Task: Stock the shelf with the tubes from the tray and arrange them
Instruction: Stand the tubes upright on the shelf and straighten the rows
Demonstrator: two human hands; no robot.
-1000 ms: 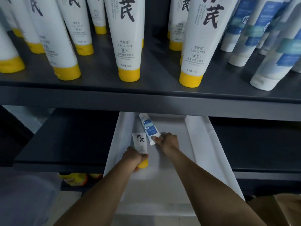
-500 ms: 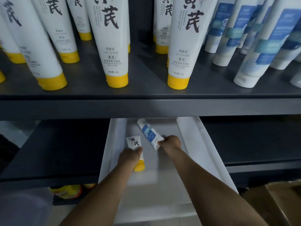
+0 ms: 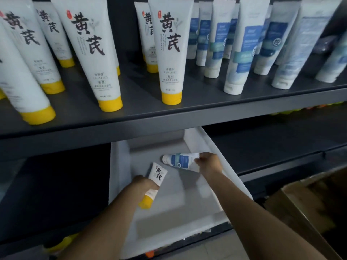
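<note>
- Okay, white tray (image 3: 210, 147) sits on the dark lower shelf (image 3: 56, 184), its far end tucked under the front edge of the upper shelf (image 3: 169, 119); the tray floor is mostly bare
- left hand (image 3: 142, 185) is over the tray's left side and grips the yellow-capped tube (image 3: 157, 174) round its lower body, cap toward the camera, flat end tilted up and away
- right hand (image 3: 207, 162) is near the tray's right wall and pinches the flat end of the blue-label tube (image 3: 180, 161), which lies roughly level with its cap pointing left
- cannot tell if either tube clears the tray floor
- the two tubes are near each other, not touching
- upper shelf: standing yellow-capped tubes (image 3: 90, 53) on the left, blue-label tubes (image 3: 242, 49) on the right, caps down
- bare shelf strip between the two front yellow-capped ones, and along the front edge
- both forearms reach in from below, well under the upper shelf edge
- cardboard box (image 3: 309, 203) sits right of the tray
</note>
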